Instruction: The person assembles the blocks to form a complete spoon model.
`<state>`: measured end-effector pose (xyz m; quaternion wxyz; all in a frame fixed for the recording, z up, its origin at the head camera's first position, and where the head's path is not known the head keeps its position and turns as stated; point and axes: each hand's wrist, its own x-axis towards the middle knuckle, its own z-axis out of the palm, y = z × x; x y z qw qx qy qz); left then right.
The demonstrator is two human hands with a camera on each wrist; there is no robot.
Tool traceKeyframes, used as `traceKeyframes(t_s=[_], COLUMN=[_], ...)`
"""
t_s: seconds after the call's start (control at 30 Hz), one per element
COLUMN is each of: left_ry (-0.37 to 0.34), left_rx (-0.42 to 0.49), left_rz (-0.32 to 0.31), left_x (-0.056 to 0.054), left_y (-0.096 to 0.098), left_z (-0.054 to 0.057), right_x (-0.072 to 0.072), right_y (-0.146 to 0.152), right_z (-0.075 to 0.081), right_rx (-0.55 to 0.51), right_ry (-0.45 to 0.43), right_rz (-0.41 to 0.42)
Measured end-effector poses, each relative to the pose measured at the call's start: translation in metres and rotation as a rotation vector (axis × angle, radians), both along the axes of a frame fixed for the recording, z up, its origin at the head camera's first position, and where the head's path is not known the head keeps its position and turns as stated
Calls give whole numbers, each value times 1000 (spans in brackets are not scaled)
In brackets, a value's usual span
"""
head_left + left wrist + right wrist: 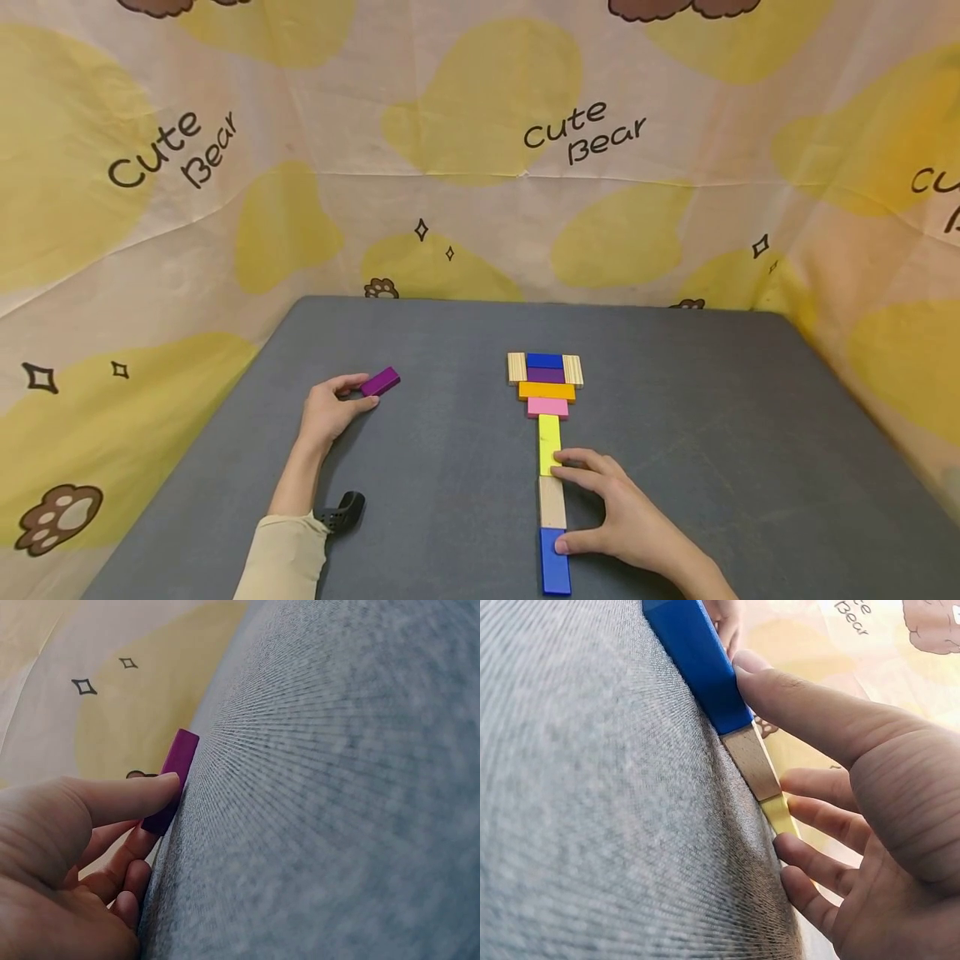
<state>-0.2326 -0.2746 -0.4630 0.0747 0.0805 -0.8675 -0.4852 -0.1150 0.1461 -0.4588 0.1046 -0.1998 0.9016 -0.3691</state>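
Observation:
My left hand (330,417) pinches a purple block (381,382) between thumb and fingers, low over the left side of the table; the left wrist view shows the thumb (139,796) along its near face. A column of flat blocks runs away from me right of centre: a blue block (555,567) nearest, then a plain wooden block (552,503) and a yellow block (549,433). Beside it, my right hand (630,521) is spread, thumb at the blue block and fingertips at the yellow one. No block is gripped in that hand.
Beyond the yellow block lie a pink block (547,407) and a wider orange block (547,391). Behind them, a purple block (545,376) and a blue block (544,361) sit between two light wooden blocks. Printed cloth (480,108) surrounds the grey table (450,500).

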Motion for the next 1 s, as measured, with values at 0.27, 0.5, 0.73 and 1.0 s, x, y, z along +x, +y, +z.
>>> traceKeyframes(t_s=[0.27, 0.5, 0.73, 1.0], left_ry=[-14, -16, -22, -26], left_rx=[-6, -5, -24, -26], left_rz=[-4, -8, -9, -15], left_x=[1, -1, -1, -1], left_y=[0, 1, 1, 0], left_z=[-1, 1, 1, -1], right_x=[1, 0, 1, 0], right_y=[-1, -1, -1, -1], right_z=[-1, 0, 1, 0], right_rx=[5, 6, 6, 4], right_ry=[1, 3, 3, 12], right_rz=[-7, -6, -8, -1])
